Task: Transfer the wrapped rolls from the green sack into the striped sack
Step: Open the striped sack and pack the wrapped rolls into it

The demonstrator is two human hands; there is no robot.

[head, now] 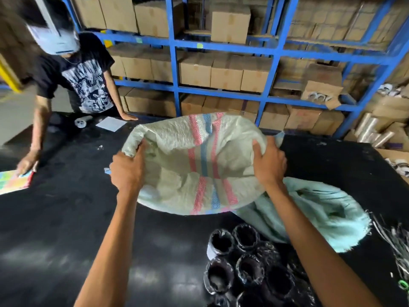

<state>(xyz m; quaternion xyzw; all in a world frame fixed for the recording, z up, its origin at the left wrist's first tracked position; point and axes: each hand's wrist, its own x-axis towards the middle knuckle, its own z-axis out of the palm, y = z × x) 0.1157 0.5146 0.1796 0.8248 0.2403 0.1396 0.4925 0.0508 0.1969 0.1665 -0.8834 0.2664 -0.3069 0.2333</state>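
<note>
Woven pale plastic with pink and blue bands fills the middle of the head view: this is the striped sack (177,171), and you hold its mouth spread wide over the black desk (66,218). Your left grip (127,171) is curled tight round the sack's left rim. Your right grip (271,165) is clenched the same way on the right rim, bunching the fabric under its fingers.

The green sack (321,213) lies crumpled on the desk just right of the striped one. It is partly tucked beneath it and under your right forearm, with its frayed edge turned to the right. The wrapped rolls (245,269), dark and glossy in their film, stand on end in a tight cluster on the desk at the bottom of the view. They are just beside the green sack and outside both sacks.

Across the desk on the left, another person (84,80) in a black printed shirt leans on it with both hands, near a white sheet of paper (111,123). Behind stands a blue rack (174,63) packed with cardboard boxes (230,23).
</note>
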